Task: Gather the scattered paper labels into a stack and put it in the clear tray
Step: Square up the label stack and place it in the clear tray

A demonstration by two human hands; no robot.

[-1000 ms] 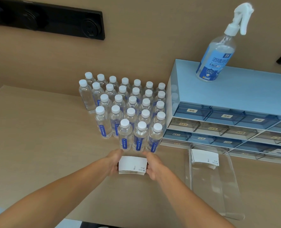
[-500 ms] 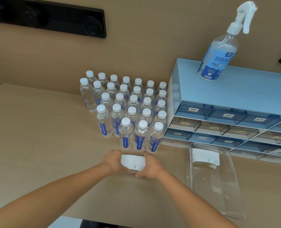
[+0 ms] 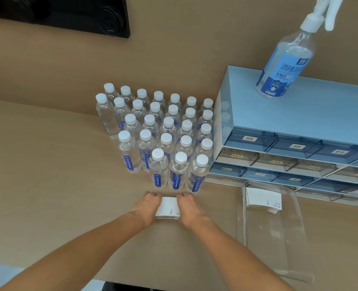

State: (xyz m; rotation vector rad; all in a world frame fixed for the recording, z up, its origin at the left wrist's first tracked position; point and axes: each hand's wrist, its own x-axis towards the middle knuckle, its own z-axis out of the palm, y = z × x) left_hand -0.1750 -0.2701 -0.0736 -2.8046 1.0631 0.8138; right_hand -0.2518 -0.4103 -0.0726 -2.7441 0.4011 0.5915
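A small stack of white paper labels (image 3: pixel 168 208) lies on the tan table just in front of the water bottles. My left hand (image 3: pixel 146 206) presses against its left side and my right hand (image 3: pixel 189 210) against its right side, both palms down, squeezing the stack between them. To the right lies the clear tray (image 3: pixel 279 244), long and transparent. Another stack of white labels (image 3: pixel 262 199) rests in the tray's far end.
Several clear water bottles (image 3: pixel 159 139) with white caps and blue labels stand in rows right behind my hands. A blue drawer cabinet (image 3: pixel 295 131) sits at the right with a spray bottle (image 3: pixel 283 61) on top. The table's front edge runs below my forearms.
My hands have closed in on the label stack from both sides and lowered it flat onto the table. The stack looks narrower between my palms than a second ago.
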